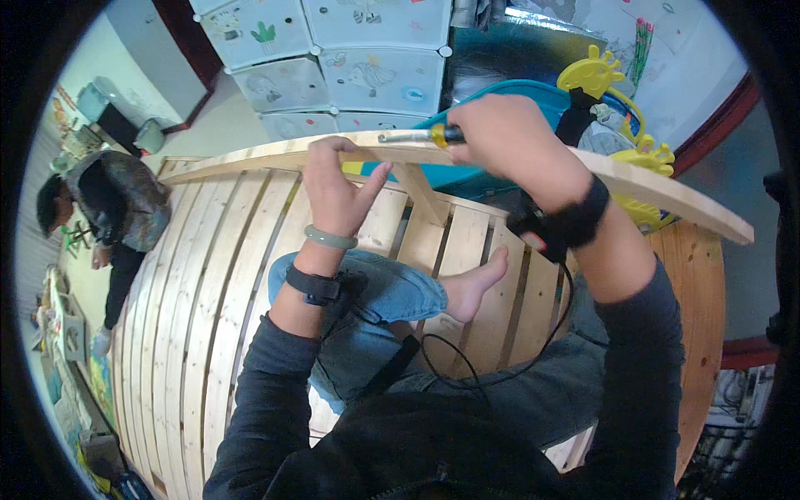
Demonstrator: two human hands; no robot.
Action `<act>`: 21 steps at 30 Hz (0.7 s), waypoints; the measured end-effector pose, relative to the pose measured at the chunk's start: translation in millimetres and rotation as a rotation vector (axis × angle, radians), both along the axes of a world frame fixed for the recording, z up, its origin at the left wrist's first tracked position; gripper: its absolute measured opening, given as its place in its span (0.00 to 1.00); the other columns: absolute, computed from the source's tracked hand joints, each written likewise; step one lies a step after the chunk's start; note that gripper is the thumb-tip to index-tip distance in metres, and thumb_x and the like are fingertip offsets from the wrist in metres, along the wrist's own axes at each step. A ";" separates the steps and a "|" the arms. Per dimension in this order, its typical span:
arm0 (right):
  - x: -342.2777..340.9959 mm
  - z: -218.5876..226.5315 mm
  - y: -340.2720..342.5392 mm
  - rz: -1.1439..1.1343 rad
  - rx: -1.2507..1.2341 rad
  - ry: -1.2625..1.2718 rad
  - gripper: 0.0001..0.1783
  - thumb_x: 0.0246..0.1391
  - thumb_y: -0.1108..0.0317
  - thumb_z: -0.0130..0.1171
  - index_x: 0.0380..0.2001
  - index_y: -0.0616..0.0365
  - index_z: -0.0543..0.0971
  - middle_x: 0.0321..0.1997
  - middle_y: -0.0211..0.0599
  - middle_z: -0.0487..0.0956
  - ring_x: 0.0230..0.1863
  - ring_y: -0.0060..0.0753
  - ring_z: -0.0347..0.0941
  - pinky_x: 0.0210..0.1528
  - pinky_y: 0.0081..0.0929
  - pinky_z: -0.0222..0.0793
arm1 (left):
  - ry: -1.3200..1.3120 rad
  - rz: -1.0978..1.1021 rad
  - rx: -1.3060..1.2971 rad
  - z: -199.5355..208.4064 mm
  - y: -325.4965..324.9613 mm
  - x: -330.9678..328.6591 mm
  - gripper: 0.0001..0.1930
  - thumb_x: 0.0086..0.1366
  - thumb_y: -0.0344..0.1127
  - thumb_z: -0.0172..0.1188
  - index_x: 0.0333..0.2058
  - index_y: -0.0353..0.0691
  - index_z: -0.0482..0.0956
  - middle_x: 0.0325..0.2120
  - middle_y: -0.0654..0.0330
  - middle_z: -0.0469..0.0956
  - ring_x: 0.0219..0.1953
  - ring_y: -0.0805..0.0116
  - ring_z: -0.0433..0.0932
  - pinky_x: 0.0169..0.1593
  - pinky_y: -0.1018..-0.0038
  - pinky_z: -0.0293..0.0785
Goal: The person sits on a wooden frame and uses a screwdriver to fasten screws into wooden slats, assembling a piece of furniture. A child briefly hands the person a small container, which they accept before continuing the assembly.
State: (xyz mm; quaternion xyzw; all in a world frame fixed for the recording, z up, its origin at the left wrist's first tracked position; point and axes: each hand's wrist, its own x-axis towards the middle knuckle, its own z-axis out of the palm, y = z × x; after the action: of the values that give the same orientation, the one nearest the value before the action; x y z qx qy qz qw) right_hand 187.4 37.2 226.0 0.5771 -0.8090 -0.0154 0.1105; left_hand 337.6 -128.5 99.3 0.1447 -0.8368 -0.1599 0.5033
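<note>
My right hand [512, 142] is closed round a screwdriver [437, 136] with a yellow and black handle. Its metal shaft points left and lies just over the top of a long pale wooden rail [667, 194]. With its fingers hooked over that rail, my left hand [337, 187] grips it a little left of the screwdriver tip, the thumb standing apart on the near side. A short wooden post [421, 196] joins the rail to the slatted wooden bed frame [225, 242] below. Whether a screw sits under the tip is too small to tell.
I sit on the slats, one bare foot [475, 287] near the post. A black cable [500, 379] loops over my lap from the right wrist strap. Behind the rail stand a teal bin [533, 92] and white drawers [383, 79]. Another person [117, 196] bends beside the frame's left end.
</note>
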 end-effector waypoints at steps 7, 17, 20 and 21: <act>-2.2 11.3 -11.3 0.007 0.069 0.013 0.15 0.45 0.59 0.65 0.33 0.54 0.77 0.30 0.41 0.78 0.36 0.48 0.77 0.36 0.41 0.72 | -0.209 -0.055 -0.138 -7.2 -63.5 -27.1 0.24 0.53 0.61 0.62 0.40 0.51 0.79 0.37 0.66 0.78 0.43 0.63 0.72 0.55 0.59 0.55; -15.7 113.4 -57.8 -0.119 0.002 -0.649 0.15 0.55 0.63 0.62 0.42 0.56 0.73 0.37 0.26 0.69 0.39 0.17 0.66 0.42 0.16 0.63 | -0.032 -0.094 -0.082 -18.3 -78.9 -57.8 0.24 0.52 0.62 0.62 0.40 0.51 0.80 0.36 0.69 0.78 0.43 0.66 0.73 0.49 0.65 0.58; -16.5 123.9 -78.3 -0.129 0.023 -0.452 0.14 0.58 0.59 0.59 0.42 0.55 0.73 0.38 0.25 0.68 0.38 0.15 0.65 0.40 0.13 0.62 | -0.029 -0.093 -0.066 -22.9 -78.0 -53.3 0.27 0.53 0.64 0.60 0.44 0.53 0.81 0.37 0.69 0.78 0.43 0.68 0.72 0.50 0.66 0.57; -19.9 122.8 -84.2 -0.063 0.015 -0.333 0.15 0.58 0.58 0.59 0.43 0.55 0.74 0.38 0.25 0.68 0.38 0.15 0.65 0.40 0.13 0.62 | -0.019 -0.089 -0.064 -24.5 -77.2 -51.4 0.27 0.53 0.64 0.60 0.45 0.53 0.81 0.37 0.69 0.78 0.43 0.68 0.72 0.50 0.66 0.57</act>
State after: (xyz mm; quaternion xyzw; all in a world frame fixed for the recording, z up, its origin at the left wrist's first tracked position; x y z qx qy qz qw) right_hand 167.5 -47.0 348.8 0.5469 -0.8337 0.0709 -0.0298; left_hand 286.2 -205.7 74.8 0.0928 -0.8519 -0.1540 0.4919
